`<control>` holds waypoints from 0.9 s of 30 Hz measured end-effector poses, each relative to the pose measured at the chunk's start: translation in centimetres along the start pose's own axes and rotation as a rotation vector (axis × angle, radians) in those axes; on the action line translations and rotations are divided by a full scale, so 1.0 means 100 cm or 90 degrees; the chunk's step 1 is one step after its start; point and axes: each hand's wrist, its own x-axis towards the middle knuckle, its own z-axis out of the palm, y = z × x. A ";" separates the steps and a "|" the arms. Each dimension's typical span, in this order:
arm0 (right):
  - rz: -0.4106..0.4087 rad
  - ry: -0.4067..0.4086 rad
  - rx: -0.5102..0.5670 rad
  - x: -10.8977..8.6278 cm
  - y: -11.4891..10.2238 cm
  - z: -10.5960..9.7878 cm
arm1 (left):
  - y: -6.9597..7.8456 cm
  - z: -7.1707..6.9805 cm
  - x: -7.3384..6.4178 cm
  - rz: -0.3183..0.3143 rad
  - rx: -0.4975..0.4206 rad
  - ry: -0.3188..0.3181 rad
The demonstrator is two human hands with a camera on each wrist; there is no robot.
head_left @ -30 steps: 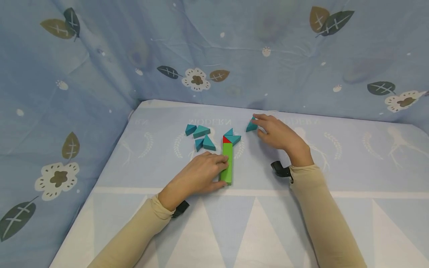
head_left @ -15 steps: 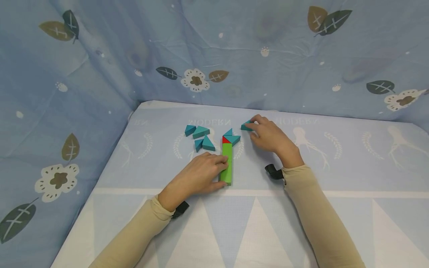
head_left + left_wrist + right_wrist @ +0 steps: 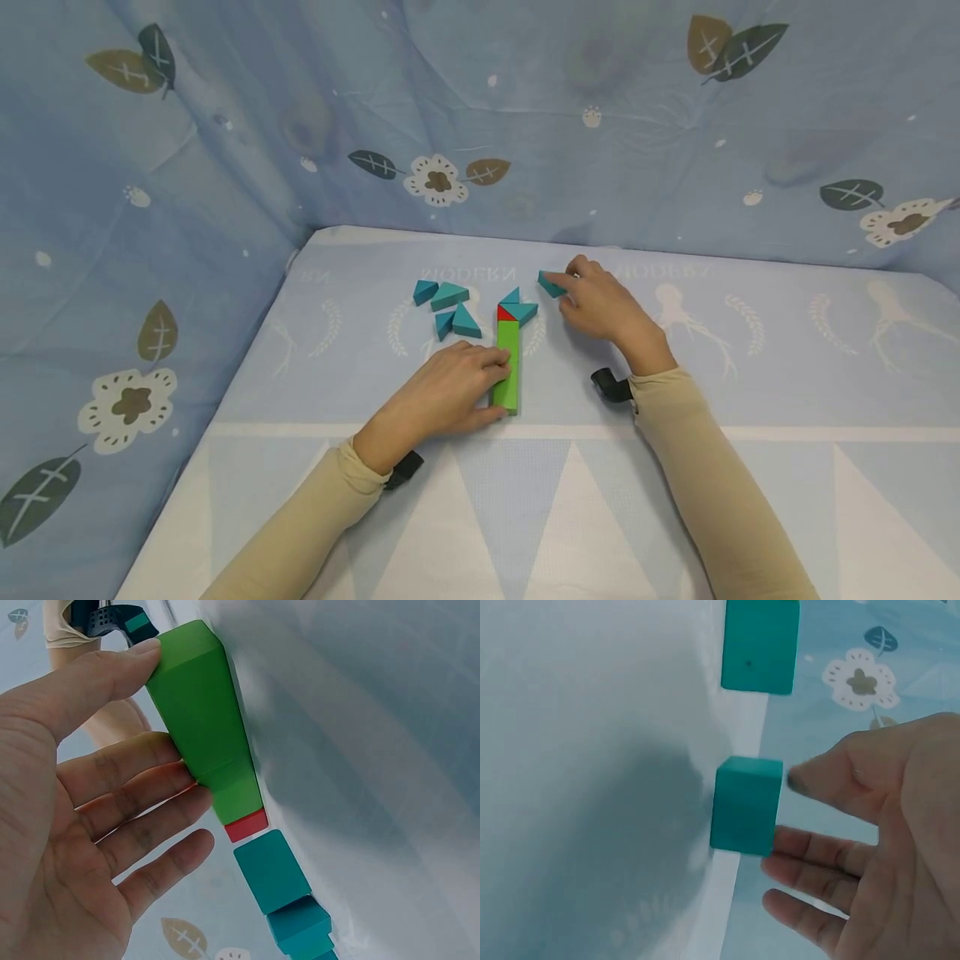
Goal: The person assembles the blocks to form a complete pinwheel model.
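My left hand (image 3: pixel 455 387) lies beside a row of green blocks (image 3: pixel 508 358); in the left wrist view its thumb and fingertips touch their side, fingers fairly straight. At the far end of the green sits a red triangular block (image 3: pixel 506 313). Against the red are a small teal triangular block (image 3: pixel 512 296) and a larger teal triangular block (image 3: pixel 524 312). To the right, my right hand (image 3: pixel 603 304) reaches a loose teal triangular block (image 3: pixel 551 283) with its index finger. In the right wrist view that block (image 3: pixel 746 810) stands near the thumb, with a gap between them.
Several spare teal and blue triangular blocks lie left of the row, among them a teal block (image 3: pixel 451 295) and a blue block (image 3: pixel 425 291). A patterned cloth covers the table (image 3: pixel 750 383); blue curtains (image 3: pixel 570 150) hang behind and at the left.
My right hand has moved left with the loose teal block, which has turned and now lies nearer the row. My left hand has stayed on the green blocks.
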 end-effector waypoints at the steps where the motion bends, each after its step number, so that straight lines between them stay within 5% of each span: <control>1: 0.001 0.000 0.001 0.000 0.001 -0.001 | 0.000 0.000 0.000 0.000 0.001 0.001; 13: -0.025 0.016 -0.010 0.000 -0.003 -0.005 | -0.001 -0.001 -0.001 0.003 0.005 0.004; 21: -0.041 -0.055 0.015 0.006 -0.013 0.009 | -0.001 -0.001 -0.001 0.002 0.005 0.002; 27: -0.054 -0.027 0.026 0.007 -0.013 0.015 | 0.000 -0.001 -0.001 0.003 0.006 -0.004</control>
